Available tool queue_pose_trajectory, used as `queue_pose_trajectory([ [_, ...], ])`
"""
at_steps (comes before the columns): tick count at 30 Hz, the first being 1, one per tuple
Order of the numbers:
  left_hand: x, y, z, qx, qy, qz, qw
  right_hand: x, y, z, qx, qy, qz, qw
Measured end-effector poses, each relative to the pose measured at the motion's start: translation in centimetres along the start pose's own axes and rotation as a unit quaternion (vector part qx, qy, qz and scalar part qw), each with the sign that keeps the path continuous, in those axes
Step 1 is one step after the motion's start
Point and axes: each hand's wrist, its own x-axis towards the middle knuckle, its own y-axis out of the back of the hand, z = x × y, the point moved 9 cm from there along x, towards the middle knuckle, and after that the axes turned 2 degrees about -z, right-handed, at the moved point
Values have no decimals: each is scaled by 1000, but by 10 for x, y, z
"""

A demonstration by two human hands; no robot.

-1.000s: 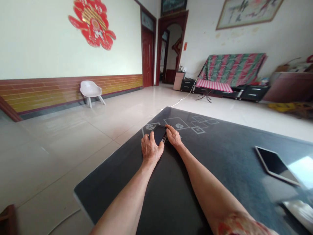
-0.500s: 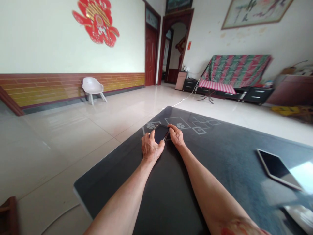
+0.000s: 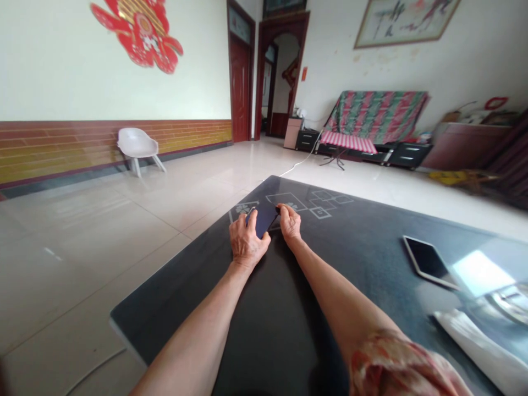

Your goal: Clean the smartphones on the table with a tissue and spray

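Note:
My left hand (image 3: 247, 241) grips a dark blue phone (image 3: 266, 219) above the black table (image 3: 264, 330), fingers along its left side and thumb at its near corner. At the phone's far right corner, my right hand (image 3: 290, 222) is closed in a pinch. Between its fingertips is a small dark piece (image 3: 278, 210) that looks like the edge of a phone case. A thin dark line runs from there down the phone's right side. How far this edge stands off the phone is too small to tell.
A white-framed tablet (image 3: 429, 261) lies on the table to the right. Nearer, a white crumpled item (image 3: 474, 341) and a clear shiny object (image 3: 511, 302) lie by the right edge. Beyond the table are a white chair (image 3: 138, 146) and a striped-topped folding stand (image 3: 348, 142).
The view has turned right. The phone's face now looks bluer and tilted differently in my left hand. My right hand has curled into a tighter pinch at the phone's corner.

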Motion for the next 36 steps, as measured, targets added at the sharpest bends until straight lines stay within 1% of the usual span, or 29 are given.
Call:
queue_pose_trajectory([
  [2,0,2,8,-14,-14,-15,1000,-4,16,-5,-41,-13,3,999],
  [5,-6,1,27,-48,-53,-43,996,-21,56,-16,-121,-18,12,992],
  [8,-21,-11,51,-87,-93,-98,987,-47,103,-20,-200,-12,-1,980],
  [12,-50,-33,89,-110,-135,-164,971,-77,163,-12,-288,-22,-21,957],
  [15,-67,-46,118,-101,-164,-197,961,-89,198,-9,-344,-25,-28,938],
  [18,-76,-56,146,-97,-170,-218,956,-95,221,-12,-389,-19,-58,919],
  [21,-81,-65,172,-95,-164,-239,952,-101,247,-22,-420,8,-84,904],
  [22,-83,-68,180,-92,-166,-248,950,-105,257,-29,-424,30,-87,901],
  [25,-88,-75,199,-80,-174,-272,943,-118,301,-44,-434,58,-76,896],
  [27,-90,-80,207,-71,-179,-278,941,-128,333,-47,-463,44,-62,883],
  [29,-89,-83,209,-61,-180,-275,942,-137,359,-42,-507,0,-58,860],
  [30,-88,-84,210,-56,-182,-273,943,-142,367,-36,-522,-24,-67,850],
  [32,-87,-85,210,-44,-185,-267,945,-150,374,-27,-539,-57,-86,836],
  [34,-86,-85,212,-30,-187,-268,945,-155,372,-21,-549,-70,-99,827],
  [36,-88,-84,217,-11,-191,-276,942,-158,369,-20,-559,-68,-100,820],
])
